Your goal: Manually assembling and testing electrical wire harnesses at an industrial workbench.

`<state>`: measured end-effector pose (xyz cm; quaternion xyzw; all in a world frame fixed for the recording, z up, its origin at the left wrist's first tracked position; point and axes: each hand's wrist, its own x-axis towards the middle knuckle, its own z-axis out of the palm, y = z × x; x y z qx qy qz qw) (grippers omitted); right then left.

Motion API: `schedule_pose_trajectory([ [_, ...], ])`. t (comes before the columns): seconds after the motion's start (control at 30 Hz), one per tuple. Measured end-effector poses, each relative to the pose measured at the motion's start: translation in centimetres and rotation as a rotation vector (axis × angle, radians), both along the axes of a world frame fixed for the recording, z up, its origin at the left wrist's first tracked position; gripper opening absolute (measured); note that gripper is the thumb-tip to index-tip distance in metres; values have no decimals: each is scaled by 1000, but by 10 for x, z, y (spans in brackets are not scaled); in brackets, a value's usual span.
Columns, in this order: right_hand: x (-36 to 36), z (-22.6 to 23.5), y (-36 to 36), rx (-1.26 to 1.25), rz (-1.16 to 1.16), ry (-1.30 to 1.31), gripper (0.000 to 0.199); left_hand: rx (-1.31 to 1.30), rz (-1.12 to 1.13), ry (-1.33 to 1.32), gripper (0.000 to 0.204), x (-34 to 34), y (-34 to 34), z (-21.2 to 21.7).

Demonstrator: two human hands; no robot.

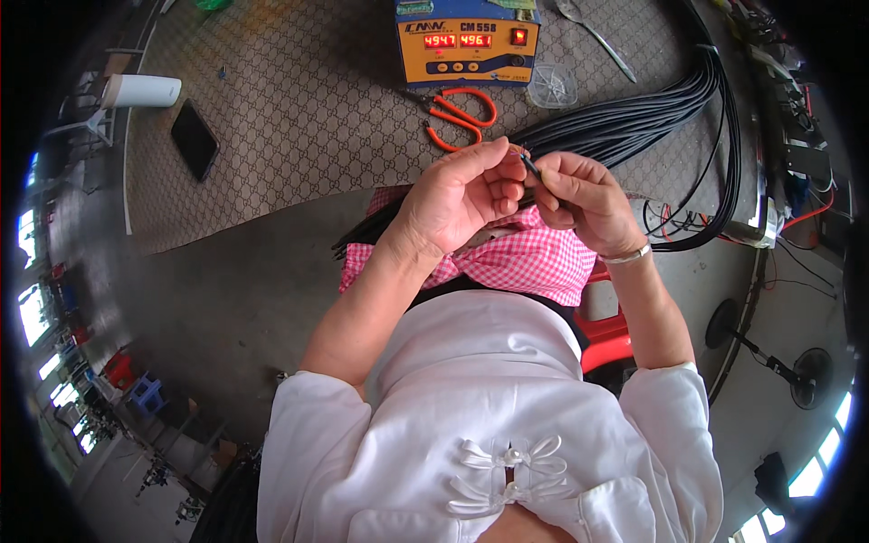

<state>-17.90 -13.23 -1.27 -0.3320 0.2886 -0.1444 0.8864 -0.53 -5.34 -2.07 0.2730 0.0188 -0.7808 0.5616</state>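
Over the table's near edge, a black cable end (pixel 531 168) with thin coloured wires at its tip is between my hands. My right hand (pixel 587 195) is closed, pinching the cable between thumb and fingers. My left hand (pixel 463 192) has thumb and forefinger pressed together on the thin wires at the tip, its other fingers loosely curled. Just beyond the left hand lie orange-handled scissors (pixel 471 116). A thick bundle of black cables (pixel 625 118) runs across the table behind the right hand and curves down at the right.
A yellow and blue box (pixel 466 52) with red displays stands at the back, beside a clear round dish (pixel 552 85). A metal tool (pixel 608 50) lies behind the cables. Left are a black phone (pixel 195 139) and a white cup (pixel 145 90). A pink checked cloth (pixel 525 258) covers my lap.
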Motion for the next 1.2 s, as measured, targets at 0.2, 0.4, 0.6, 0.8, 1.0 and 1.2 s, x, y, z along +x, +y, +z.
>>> schedule_pose_trajectory([
  [0.2, -9, 19, -33, -599, -54, 340, 12, -13, 18, -249, 17, -4, 7, -12],
  [0.4, -5, 14, -84, -1624, 4, 752, 10, 30, -13, -613, 14, -12, 15, -14],
  [0.6, 9, 0, -111, -1795, 258, 961, 15, 7, -37, -672, 13, -13, 19, -23],
  [0.8, 16, -5, -117, -1756, 331, 1048, 16, 19, -59, -659, 13, -11, 20, -23],
  [1.0, 12, -2, -119, -1728, 311, 960, 21, 15, -66, -661, 13, -10, 21, -23],
  [1.2, 4, 12, -116, -1424, 262, 933, 19, 3, -73, -650, 14, -9, 24, -26],
])
